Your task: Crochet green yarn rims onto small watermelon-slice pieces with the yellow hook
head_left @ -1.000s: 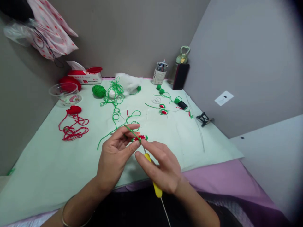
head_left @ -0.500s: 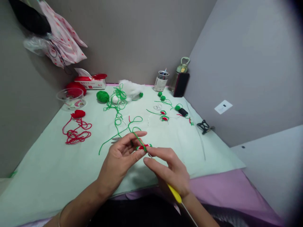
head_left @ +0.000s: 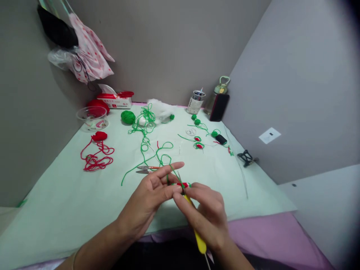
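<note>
Between thumb and fingers, my left hand (head_left: 153, 193) pinches a small red, white and green crochet piece (head_left: 185, 185). Green yarn (head_left: 174, 171) runs from the piece up over its raised index finger. My right hand (head_left: 206, 210) grips a crochet hook (head_left: 199, 240) by its yellow handle, fingertips close against the piece. The hook's thin metal tip shows above the work, beside the yarn; whether it sits in a stitch I cannot tell. Just beyond my left hand lie thread snips (head_left: 147, 168) with orange on them, partly hidden by the fingers.
Tangled green yarn (head_left: 146, 122) and a green ball (head_left: 128, 117) lie by white stuffing (head_left: 161, 110). Red yarn (head_left: 97, 163) and a clear tub (head_left: 92, 119) are at left. Small crocheted rounds (head_left: 199, 146), a pen jar (head_left: 196, 102), a phone (head_left: 219, 107) and a black clip stand (head_left: 246, 158) are right.
The hook has turned steeper, its tip now showing above the piece and its handle nearer my fingers. Everything sits slightly right and lower in view, and more of the snips shows.
</note>
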The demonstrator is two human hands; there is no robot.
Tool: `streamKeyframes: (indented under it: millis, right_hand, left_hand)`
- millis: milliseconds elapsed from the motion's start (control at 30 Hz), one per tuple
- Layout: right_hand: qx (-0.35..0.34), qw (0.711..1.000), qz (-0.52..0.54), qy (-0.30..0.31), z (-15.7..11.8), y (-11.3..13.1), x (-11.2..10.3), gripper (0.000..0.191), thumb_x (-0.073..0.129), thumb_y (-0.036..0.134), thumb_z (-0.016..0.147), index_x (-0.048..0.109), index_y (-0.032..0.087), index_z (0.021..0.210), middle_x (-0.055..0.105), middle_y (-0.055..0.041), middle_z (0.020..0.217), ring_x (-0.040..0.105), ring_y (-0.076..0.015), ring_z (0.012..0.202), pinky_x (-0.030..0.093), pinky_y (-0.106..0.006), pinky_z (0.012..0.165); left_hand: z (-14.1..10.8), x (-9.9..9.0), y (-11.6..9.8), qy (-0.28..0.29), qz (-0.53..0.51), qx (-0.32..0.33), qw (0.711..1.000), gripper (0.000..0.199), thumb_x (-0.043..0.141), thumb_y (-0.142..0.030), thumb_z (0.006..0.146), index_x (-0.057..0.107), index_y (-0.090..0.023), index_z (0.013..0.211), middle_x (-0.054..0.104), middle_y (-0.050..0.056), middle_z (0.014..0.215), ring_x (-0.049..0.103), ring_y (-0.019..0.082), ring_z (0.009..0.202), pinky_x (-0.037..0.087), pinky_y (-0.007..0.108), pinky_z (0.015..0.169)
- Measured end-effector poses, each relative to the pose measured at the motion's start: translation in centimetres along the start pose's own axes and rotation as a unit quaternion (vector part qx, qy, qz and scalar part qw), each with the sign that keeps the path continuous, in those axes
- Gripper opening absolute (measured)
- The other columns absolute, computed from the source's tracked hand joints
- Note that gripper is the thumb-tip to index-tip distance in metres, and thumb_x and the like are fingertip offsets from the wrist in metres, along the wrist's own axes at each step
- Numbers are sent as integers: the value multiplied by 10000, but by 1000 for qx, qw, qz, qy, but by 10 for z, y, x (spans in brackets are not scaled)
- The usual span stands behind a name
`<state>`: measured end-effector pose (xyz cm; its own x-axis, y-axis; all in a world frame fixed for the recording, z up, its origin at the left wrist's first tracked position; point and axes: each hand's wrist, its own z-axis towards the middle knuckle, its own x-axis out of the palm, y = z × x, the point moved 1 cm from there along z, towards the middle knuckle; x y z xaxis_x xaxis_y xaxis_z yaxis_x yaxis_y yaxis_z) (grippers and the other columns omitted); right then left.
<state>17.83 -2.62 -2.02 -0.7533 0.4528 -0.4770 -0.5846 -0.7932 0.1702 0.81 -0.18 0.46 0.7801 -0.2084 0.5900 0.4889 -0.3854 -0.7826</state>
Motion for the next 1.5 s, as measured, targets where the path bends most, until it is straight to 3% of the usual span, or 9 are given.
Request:
streamKeyframes:
  millis: [167, 467, 800, 867, 933, 1067, 1167, 1300, 1500]
  right_hand:
    - [64, 992, 104, 0, 7, -3, -5, 457, 641, 99, 984, 680, 307, 1389, 735, -60, 1087, 734, -197, 993, 672, -325, 791]
    - [132, 962, 232, 56, 15, -11, -18, 439, 607, 38, 977, 721, 285, 1322, 762, -78, 1207, 749, -197, 1044, 650, -315, 813]
    - [261, 924, 277, 36, 20, -3, -26, 319, 627, 38, 974, 779, 256, 1151, 789, -42, 1003, 746, -186, 973, 610, -320, 826]
    - [302, 907, 292, 18, 20, -2, -24, 274, 626, 74, 988, 794, 245, 1120, 781, -38, 945, 735, -178, 900, 606, -319, 794]
    - [327, 892, 311, -6, 19, -1, -21, 241, 628, 105, 995, 801, 236, 1099, 775, -37, 932, 725, -167, 841, 605, -311, 755]
    - [333, 886, 319, -43, 18, 2, -17, 233, 629, 103, 992, 803, 231, 1081, 778, -40, 960, 720, -163, 838, 608, -307, 747]
    - [323, 897, 299, -38, 17, 4, -17, 249, 623, 89, 993, 798, 235, 1093, 775, -34, 971, 716, -160, 866, 603, -307, 777]
    - [302, 911, 278, -25, 18, 7, -20, 282, 611, 62, 992, 785, 241, 1124, 769, -26, 992, 715, -160, 924, 594, -308, 827]
    - [256, 935, 244, 6, 16, 10, -20, 336, 611, 7, 970, 764, 224, 1177, 769, -57, 1094, 729, -175, 1042, 605, -302, 866]
  left_hand:
    - [3, -5, -4, 34, -16, -52, 998, 619, 929, -314, 749, 730, -242, 1331, 725, 25, 931, 640, 134, 859, 491, 259, 861]
    - [3, -10, -18, -24, 247, 99, 964, 617, 798, -221, 830, 613, -226, 1419, 670, -15, 906, 663, 150, 902, 528, 306, 945]
    - [1, -12, -11, -46, 567, 424, 705, 406, 634, -33, 887, 689, -242, 1231, 748, -6, 915, 734, 170, 897, 575, 319, 927]
    - [1, -11, -10, -51, 575, 453, 679, 412, 646, -30, 887, 701, -251, 1230, 776, 9, 958, 734, 179, 888, 581, 313, 883]
    - [1, -9, -9, -73, 555, 426, 711, 416, 680, -63, 881, 711, -253, 1249, 775, 9, 939, 716, 168, 795, 585, 306, 830]
    - [1, -6, -5, -98, 387, 236, 886, 457, 732, -181, 888, 678, -227, 1339, 712, -9, 904, 651, 105, 594, 582, 273, 681]
    - [2, -2, -3, -76, 228, 119, 963, 547, 775, -232, 868, 622, -209, 1393, 695, -1, 953, 706, 113, 674, 595, 258, 707]
    - [4, 1, -3, -49, 138, 102, 984, 627, 833, -199, 815, 598, -198, 1396, 696, 8, 995, 727, 143, 885, 593, 262, 869]
    - [4, 2, -1, -61, 173, 136, 974, 523, 759, -183, 872, 609, -210, 1372, 657, -14, 934, 691, 127, 811, 577, 264, 834]
